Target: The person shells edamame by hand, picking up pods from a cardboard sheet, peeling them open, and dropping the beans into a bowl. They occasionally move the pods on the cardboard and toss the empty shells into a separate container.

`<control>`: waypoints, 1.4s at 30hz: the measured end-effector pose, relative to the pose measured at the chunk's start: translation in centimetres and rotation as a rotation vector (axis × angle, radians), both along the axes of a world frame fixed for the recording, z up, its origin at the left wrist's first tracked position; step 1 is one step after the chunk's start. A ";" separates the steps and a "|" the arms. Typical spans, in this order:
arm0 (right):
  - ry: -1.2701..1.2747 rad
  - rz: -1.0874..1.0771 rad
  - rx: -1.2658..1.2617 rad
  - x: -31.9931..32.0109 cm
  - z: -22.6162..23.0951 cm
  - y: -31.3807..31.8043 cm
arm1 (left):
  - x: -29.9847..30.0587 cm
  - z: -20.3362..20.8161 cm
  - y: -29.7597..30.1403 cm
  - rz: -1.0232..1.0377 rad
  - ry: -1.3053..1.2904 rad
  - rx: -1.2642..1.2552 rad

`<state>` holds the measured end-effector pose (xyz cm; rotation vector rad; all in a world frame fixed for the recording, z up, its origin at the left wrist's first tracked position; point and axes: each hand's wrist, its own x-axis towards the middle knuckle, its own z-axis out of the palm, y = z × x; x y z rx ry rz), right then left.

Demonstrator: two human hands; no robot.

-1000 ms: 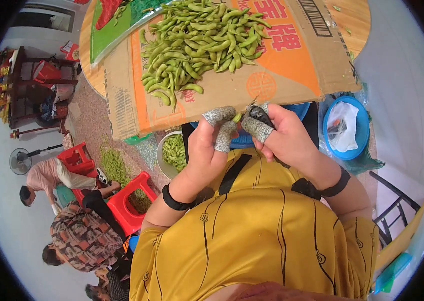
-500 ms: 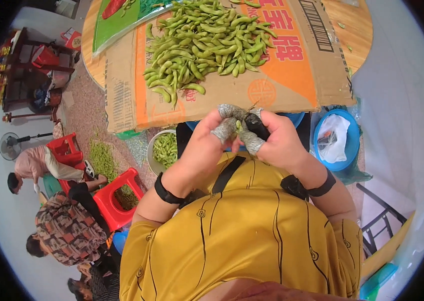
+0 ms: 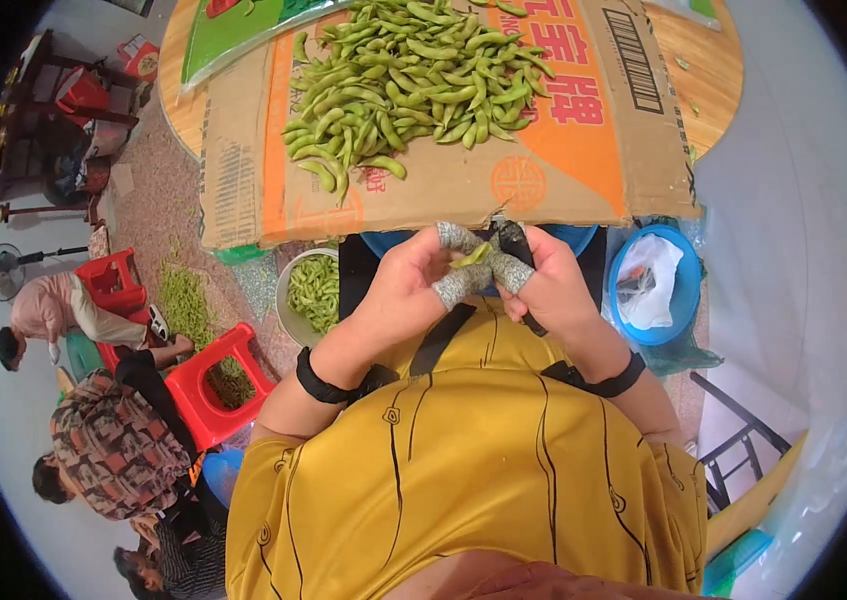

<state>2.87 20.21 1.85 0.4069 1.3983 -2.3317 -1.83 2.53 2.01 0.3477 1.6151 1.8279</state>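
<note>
My left hand (image 3: 405, 282) pinches a green soybean pod (image 3: 471, 256) between finger and thumb, both wrapped in grey tape. Against it, at the near edge of the cardboard (image 3: 423, 212), my right hand (image 3: 555, 282) has grey-wrapped fingertips too. Its fingers close round a slim black tool (image 3: 515, 243), whose working end I cannot make out. A loose heap of soybean pods (image 3: 413, 85) lies on the cardboard beyond both hands. Below the cardboard edge, partly hidden by my hands, shows a blue basin (image 3: 575, 238).
A pale bowl of green pods (image 3: 313, 292) stands left of my hands. To the right is a blue tub (image 3: 655, 285) with a white bag inside. Red stools (image 3: 218, 385), a heap of greens (image 3: 186, 305) and several seated people occupy the left side. A round wooden table (image 3: 708, 60) carries the cardboard.
My hands have shifted slightly, and the pod now shows more fully between the left fingertips. The black tool has turned more upright in my right hand. The whole view has shifted a little.
</note>
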 end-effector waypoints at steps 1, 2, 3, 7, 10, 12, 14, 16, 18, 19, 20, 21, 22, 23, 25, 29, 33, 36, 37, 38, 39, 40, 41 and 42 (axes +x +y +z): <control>-0.016 -0.003 0.024 0.0 -0.3 0.0 | 0.0 -0.3 -0.1 0.002 -0.001 0.002; -0.033 -0.005 0.047 0.0 -0.4 0.0 | -0.1 -0.6 -0.1 0.013 -0.021 0.026; -0.035 -0.001 0.046 -0.2 -0.1 0.0 | -0.3 -0.6 -0.2 0.024 -0.041 0.050; 0.141 0.056 0.249 -0.9 1.0 -0.2 | -1.3 0.3 -0.5 0.040 -0.179 -0.068; 0.153 0.082 0.205 -1.1 1.5 -0.1 | -1.6 -0.4 -1.0 0.069 -0.456 0.123; 0.117 0.080 0.094 -0.9 1.3 0.4 | -1.6 -0.7 -1.1 0.015 -0.656 0.325; 0.108 0.090 -0.203 -0.4 0.1 1.0 | -1.5 -0.6 -1.0 0.019 -0.710 0.403; 0.085 0.068 -0.274 -0.1 -0.5 1.4 | -1.6 -0.3 -0.8 0.025 -0.762 0.482; 0.065 0.052 -0.342 -0.1 -0.5 1.5 | -1.8 0.0 -0.5 0.002 -0.569 0.214; 0.046 0.015 -0.182 0.0 -0.2 1.4 | -1.7 0.1 -0.3 0.007 -0.564 0.218; 0.031 -0.019 -0.024 -0.1 0.0 1.3 | -1.7 0.2 -0.2 -0.006 -0.442 0.138; 0.039 -0.009 -0.023 0.0 -0.1 1.4 | -1.6 0.4 -0.1 -0.018 -0.319 0.058; 0.081 -0.039 0.179 0.3 -0.4 1.6 | -1.4 0.3 -0.2 -0.011 -0.353 0.047; 0.125 -0.072 0.380 0.5 -0.8 1.6 | -1.2 0.2 -0.1 -0.001 -0.345 0.049; 0.285 -0.163 0.727 0.8 -0.9 1.0 | -1.0 0.1 0.4 0.076 -0.233 0.014; 0.715 -0.088 1.109 0.4 0.9 0.2 | -0.1 -0.6 1.0 0.224 0.199 -0.087; 0.781 -0.091 1.079 -1.3 1.1 -0.7 | -0.6 0.9 -1.4 0.200 0.615 -0.409; 0.839 -0.076 1.176 -4.2 1.3 -1.6 | -0.9 2.5 -5.0 0.116 0.822 -0.680; 0.841 -0.078 1.172 -5.3 1.0 -2.2 | -0.8 2.3 -6.6 0.116 0.825 -0.685; 0.879 -0.027 1.230 -6.3 0.7 -2.9 | -0.5 1.7 -8.5 0.046 0.923 -0.926; 0.916 0.021 1.288 -7.3 0.6 -3.7 | -0.3 1.7 -9.5 -0.033 1.014 -1.170; 0.960 0.015 1.320 -8.1 0.8 -4.4 | -0.1 1.8 -9.9 -0.031 1.014 -1.177; 0.966 0.016 1.313 -8.8 0.6 -5.1 | 0.0 2.2 -10.2 -0.042 1.017 -1.229; 0.974 0.022 1.377 -9.3 0.0 -5.6 | 0.0 2.6 -10.3 -0.055 1.021 -1.277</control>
